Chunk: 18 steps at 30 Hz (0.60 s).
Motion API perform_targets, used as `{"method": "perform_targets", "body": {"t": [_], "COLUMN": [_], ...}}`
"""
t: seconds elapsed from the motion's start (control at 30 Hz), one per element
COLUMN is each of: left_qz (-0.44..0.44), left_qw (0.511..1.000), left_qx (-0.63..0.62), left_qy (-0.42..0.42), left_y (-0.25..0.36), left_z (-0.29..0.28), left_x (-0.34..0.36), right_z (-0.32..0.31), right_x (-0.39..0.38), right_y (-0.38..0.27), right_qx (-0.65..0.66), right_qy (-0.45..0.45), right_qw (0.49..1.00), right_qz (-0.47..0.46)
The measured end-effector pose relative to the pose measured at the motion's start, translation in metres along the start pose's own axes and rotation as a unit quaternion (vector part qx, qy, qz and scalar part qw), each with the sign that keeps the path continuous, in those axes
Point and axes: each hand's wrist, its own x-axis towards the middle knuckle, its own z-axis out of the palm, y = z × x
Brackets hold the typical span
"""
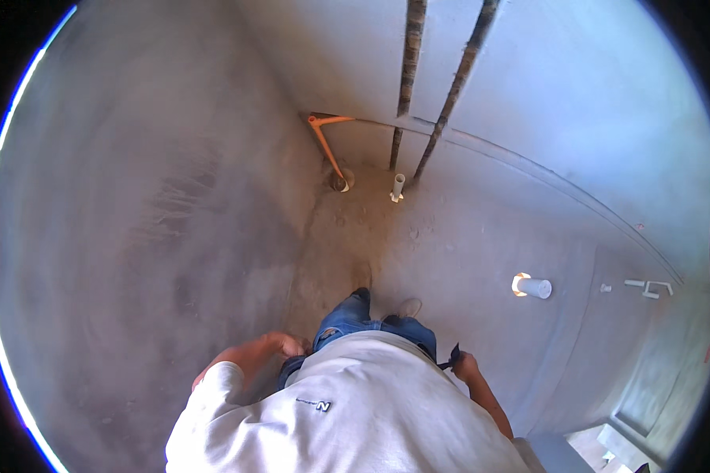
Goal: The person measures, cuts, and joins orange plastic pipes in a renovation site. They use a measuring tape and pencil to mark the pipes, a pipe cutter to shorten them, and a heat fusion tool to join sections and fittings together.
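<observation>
I look down at my pale long-sleeved top (355,410) and blue jeans (339,319). At my left hip, my left hand (292,345) is closed on dark cloth (290,367) at the waist, its fingertips partly hidden. At my right hip, my right hand (465,366) grips a dark strap (454,355) that sticks out from the waist, with its end standing up.
Grey plastered walls (134,118) surround me, one with dark vertical channels (465,63). An orange pipe (327,150) runs into a corner hole. A short upright pipe (398,186), a white capped pipe (532,287) and small white fittings (651,288) stand ahead and right.
</observation>
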Motion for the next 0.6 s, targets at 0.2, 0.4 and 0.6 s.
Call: {"method": "perform_targets", "body": {"t": [0.2, 0.4, 0.6], "left_qz": [0.043, 0.142, 0.134], "left_qw": [0.937, 0.921, 0.940], "left_qx": [0.328, 0.326, 0.305], "left_qy": [0.112, 0.160, 0.069], "left_y": [0.118, 0.163, 0.158], "left_z": [-0.026, -0.019, -0.042], "left_x": [-0.076, -0.093, -0.091], "right_z": [-0.031, -0.035, -0.030], "right_x": [-0.072, -0.102, -0.078], "right_y": [-0.063, -0.095, -0.113], "right_qx": [-0.123, -0.091, -0.065], "right_qy": [-0.287, -0.282, -0.203], "right_qw": [0.942, 0.945, 0.971], "right_qz": [-0.122, -0.139, -0.107]}}
